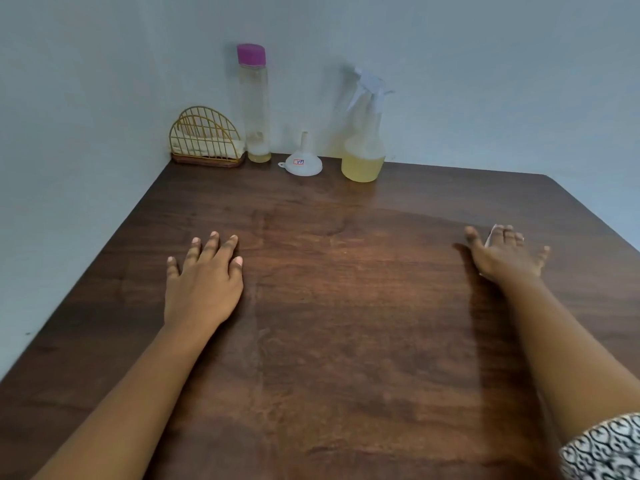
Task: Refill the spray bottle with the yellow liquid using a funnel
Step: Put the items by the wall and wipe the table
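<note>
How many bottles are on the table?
2. A tall bottle with a purple cap stands beside the wire holder; the spray bottle stands right of the funnel.

Dark wood-grain table (346,306), glossy, faint reflections near far edge. Gold wire napkin holder (206,137) on brown base, far-left corner, well beyond left hand (202,282) and slightly left of it; pale folded cloth or napkins inside. Small white item (491,235) partly hidden under right hand (505,254), unclear what. Pale blue-grey wall (485,81) behind and left.
</note>
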